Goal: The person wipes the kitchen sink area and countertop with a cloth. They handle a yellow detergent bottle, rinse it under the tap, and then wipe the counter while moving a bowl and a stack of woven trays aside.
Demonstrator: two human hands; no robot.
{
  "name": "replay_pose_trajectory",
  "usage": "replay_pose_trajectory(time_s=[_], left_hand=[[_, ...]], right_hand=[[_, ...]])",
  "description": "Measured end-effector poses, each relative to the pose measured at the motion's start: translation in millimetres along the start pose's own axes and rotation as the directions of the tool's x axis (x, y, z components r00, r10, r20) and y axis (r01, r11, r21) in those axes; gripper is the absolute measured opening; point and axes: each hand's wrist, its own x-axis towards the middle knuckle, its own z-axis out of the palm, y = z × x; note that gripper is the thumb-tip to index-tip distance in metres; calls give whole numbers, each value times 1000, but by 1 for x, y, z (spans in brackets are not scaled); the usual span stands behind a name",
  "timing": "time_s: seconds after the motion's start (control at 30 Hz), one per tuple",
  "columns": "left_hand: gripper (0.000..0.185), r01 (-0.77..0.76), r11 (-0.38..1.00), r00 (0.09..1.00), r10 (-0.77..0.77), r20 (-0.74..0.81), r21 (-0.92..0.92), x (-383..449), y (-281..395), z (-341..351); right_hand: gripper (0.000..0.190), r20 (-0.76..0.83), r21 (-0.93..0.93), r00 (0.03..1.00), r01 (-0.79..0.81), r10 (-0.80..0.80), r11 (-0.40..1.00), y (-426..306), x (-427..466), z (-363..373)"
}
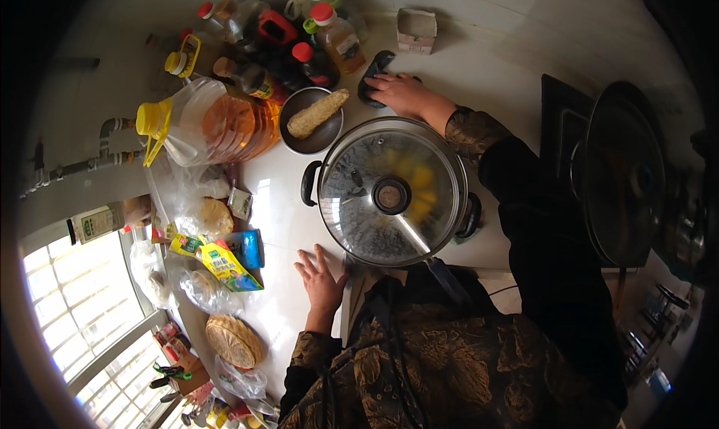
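Observation:
My right hand (405, 96) presses on a dark cloth (377, 65) on the white countertop (281, 204), beyond the pan, its fingers bent over the cloth. My left hand (323, 283) lies palm down near the counter's front edge with fingers apart and nothing held. Between my arms sits a wide pan with black side handles (310, 183), covered by a fogged glass lid (354, 221) with a round knob (391, 196). Yellow food (422, 187) shows through the glass. Left of the cloth, a metal bowl (300, 104) holds a dried loofah (317, 114).
A large oil jug (224, 125) and several sauce bottles (314, 63) crowd the back left. A small open box (417, 33) stands by the wall. Food packets (230, 266) and a woven basket (235, 340) line the left. At right, a wok (623, 176) sits on a stove (561, 120).

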Motion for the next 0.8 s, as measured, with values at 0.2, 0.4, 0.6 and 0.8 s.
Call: replay_pose_trajectory(time_s=[0.2,0.4,0.6,0.8], left_hand=[[113,23,1000,1000,-23,8,-11,-1,2,-3],[115,28,1000,1000,-28,7,-3,0,3,-3],[118,21,999,999,-22,29,26,1,2,-5],[119,14,1000,1000,-14,26,7,1,-2,1]], right_hand=[[43,98,-118,993,-58,70,991,7,-51,-6],[44,228,-75,974,1,16,997,2,-82,-19],[47,168,83,985,15,-29,996,-4,-42,7],[47,36,105,992,-123,120,987,-22,-137,-7]])
